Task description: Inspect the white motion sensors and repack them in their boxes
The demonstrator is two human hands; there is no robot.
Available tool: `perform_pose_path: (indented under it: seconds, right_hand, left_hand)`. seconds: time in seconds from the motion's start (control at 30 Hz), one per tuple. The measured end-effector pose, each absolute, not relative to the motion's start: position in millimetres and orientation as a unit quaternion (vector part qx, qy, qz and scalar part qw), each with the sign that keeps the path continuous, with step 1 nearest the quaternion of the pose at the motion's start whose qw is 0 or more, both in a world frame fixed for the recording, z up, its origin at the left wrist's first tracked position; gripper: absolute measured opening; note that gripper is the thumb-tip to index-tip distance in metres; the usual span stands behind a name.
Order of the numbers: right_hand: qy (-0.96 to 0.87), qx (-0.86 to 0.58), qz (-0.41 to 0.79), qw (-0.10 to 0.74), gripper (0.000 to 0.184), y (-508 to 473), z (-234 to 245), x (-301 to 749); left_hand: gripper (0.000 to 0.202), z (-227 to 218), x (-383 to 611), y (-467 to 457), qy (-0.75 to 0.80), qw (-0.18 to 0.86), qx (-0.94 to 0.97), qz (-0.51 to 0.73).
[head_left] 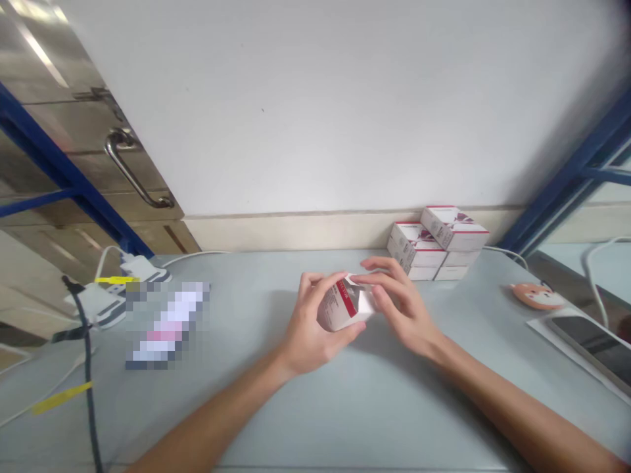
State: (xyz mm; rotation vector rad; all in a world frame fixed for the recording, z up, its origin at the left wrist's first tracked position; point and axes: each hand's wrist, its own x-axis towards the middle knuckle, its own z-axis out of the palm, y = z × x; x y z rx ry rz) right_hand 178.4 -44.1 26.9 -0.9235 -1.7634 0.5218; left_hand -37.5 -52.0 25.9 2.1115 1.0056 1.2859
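Observation:
A small white cardboard box (pixel 340 308) with a red band is held above the table, tilted, in my left hand (pixel 313 328). The fingers of that hand wrap over its far side and the thumb lies along the near edge. At the box's right end a white flap (pixel 365 304) stands out. My right hand (pixel 405 305) is at this end, its index finger and thumb touching the flap area, the fingers stretched and apart. What is inside the box cannot be seen.
Similar white and red boxes (pixel 419 246) are stacked by the wall at the back right. On the right lie an orange animal-faced item (pixel 537 295) and a dark phone-like device (pixel 591 341). Leftward are a blurred-out screen (pixel 167 325), power strips (pixel 145 269) and a black cable (pixel 89 368).

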Motion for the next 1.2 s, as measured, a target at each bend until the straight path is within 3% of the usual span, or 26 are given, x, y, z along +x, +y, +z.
perform_pose_path:
  seconds: [0.2,0.37,0.47,0.6,0.8,1.03,1.2]
  right_hand:
    - [-0.630,-0.319,0.366,0.606,0.045,-55.9,41.3,170.7]
    - [-0.678,-0.325,0.356,0.556,0.057,-76.9,46.7,158.9]
    - [-0.707,-0.341,0.370,0.498,0.052,-79.1,42.7,156.2]
    - [-0.695,-0.363,0.387,0.485,0.047,-72.1,38.5,160.1]
    - [-0.763,-0.354,0.344,0.417,0.052,-66.0,34.6,170.0]
    - [-0.744,-0.366,0.336,0.446,0.056,-65.8,38.1,165.0]
    - [-0.791,-0.391,0.214,0.418,0.055,-63.0,43.1,164.7]
  left_hand:
    - [0.077,26.1,-39.5,-52.2,0.335,0.210,0.797,0.456]
    - [0.078,27.1,-35.3,-57.5,0.306,0.188,0.824,0.439]
    - [0.078,23.8,-31.3,-58.9,0.324,0.197,0.807,0.452]
    - [0.089,17.6,-28.9,-57.0,0.314,0.215,0.781,0.495]
    - [0.085,18.3,-28.7,-55.6,0.321,0.213,0.785,0.485]
    - [0.067,22.4,-26.3,-59.2,0.354,0.189,0.795,0.455]
    - [0.060,25.2,-28.1,-58.9,0.354,0.215,0.803,0.429]
